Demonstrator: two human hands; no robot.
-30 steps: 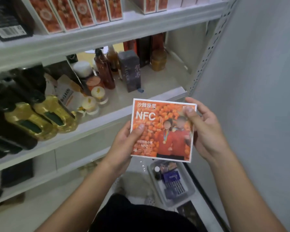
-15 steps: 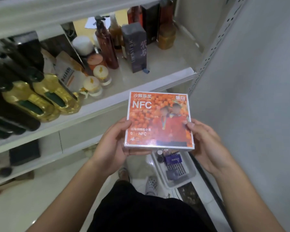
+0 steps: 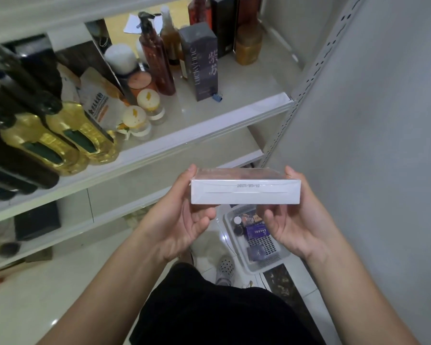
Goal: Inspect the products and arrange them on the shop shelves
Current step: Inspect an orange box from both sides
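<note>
I hold a flat orange NFC juice box [image 3: 245, 191] level in front of me, its white edge with a printed date facing the camera and its orange face turned up and away. My left hand [image 3: 184, 220] grips the box's left end, thumb underneath. My right hand [image 3: 299, 220] grips the right end, fingers behind it. The box hangs below the front lip of the white shelf [image 3: 209, 128], over the floor.
The shelf carries yellow oil bottles [image 3: 67, 138], dark bottles [image 3: 18, 95], small jars [image 3: 137, 120], a pump bottle [image 3: 157, 58] and a dark purple carton [image 3: 202, 63]. A grey basket [image 3: 279, 260] of small products sits on the floor. A grey wall [image 3: 383, 145] stands at the right.
The box has been tipped from face-on to edge-on, so its white dated side now faces me. Both hands lowered it, and my view dropped toward the floor.
</note>
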